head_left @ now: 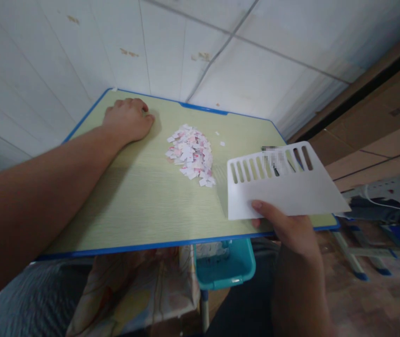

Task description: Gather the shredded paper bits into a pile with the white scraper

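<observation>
Right hand: The right hand (pixel 296 231) is closed around the bottom edge of a white board (pixel 287 199). The thumb is pressed on the near side, and a bit of a finger can be seen below the edge.
White board: It is held tilted, near the right end of the desk (pixel 140 201). A row of long holes is cut along its top. Whether the desk is touched by it cannot be told.
Left hand: The left hand (pixel 129 119) is rested on the desk near the far left corner, with its fingers bent in. How tightly it is closed, or whether anything is held inside, cannot be told.
Paper bits: A pile of small paper bits (pixel 191 152), white and pink, is heaped between the two hands. Two loose scraps (pixel 222 143) are seen just to its right.
Desk: The pale green top is edged in blue and set by the wall (pixel 80 51).
Under the desk: A teal bin (pixel 226 277) is seen with white stuff inside. A patterned cloth (pixel 144 292) is hung beside it.
Room: A grey cord (pixel 217 56) is run down the wall. Brown boxes (pixel 372 112) are stacked at the right.
</observation>
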Tool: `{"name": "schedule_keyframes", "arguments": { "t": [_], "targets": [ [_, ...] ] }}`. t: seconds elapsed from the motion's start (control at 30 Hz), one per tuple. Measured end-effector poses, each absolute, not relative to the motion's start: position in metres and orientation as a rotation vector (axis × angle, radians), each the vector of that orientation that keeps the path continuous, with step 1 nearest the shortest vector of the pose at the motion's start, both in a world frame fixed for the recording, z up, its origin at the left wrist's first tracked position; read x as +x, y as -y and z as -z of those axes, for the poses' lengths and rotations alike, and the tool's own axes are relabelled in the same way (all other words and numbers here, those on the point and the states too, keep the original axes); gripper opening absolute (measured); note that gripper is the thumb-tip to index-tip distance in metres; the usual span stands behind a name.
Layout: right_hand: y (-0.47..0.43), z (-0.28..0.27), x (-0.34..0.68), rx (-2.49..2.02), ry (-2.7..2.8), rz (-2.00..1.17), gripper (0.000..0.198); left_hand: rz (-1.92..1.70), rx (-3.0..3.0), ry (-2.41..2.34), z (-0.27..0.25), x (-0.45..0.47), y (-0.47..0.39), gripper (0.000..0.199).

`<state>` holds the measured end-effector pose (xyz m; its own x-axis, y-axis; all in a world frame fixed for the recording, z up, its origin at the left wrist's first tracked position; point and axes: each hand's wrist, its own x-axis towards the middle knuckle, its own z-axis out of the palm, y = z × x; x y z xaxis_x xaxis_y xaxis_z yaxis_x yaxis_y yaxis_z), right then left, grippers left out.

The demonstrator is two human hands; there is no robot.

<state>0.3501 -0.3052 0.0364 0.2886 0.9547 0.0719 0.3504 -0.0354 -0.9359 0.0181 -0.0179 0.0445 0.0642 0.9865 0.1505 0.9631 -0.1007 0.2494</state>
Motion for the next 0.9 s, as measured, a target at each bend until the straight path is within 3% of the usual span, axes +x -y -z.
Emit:
{"name": "schedule_keyframes", "arguments": {
  "t": [0.17, 0.63, 0.9],
  "targets": [
    [0.284, -0.04, 0.339, -1.672, 1.3, -0.504, 0.041, -0.434, 2.235, -2.043, -0.047, 0.018, 0.022, 0.075],
    [0.28, -0.043, 0.324, -1.691, 1.353, -0.631, 0.046, -0.647, 2.132, -1.909, -0.033, 0.009, 0.009, 0.097],
    [0.294, -0.041, 0.326, -1.643, 1.311, -0.682, 0.036, -0.55, 2.189, -1.999, -0.039, 0.013, 0.017, 0.073]
  ]
}}
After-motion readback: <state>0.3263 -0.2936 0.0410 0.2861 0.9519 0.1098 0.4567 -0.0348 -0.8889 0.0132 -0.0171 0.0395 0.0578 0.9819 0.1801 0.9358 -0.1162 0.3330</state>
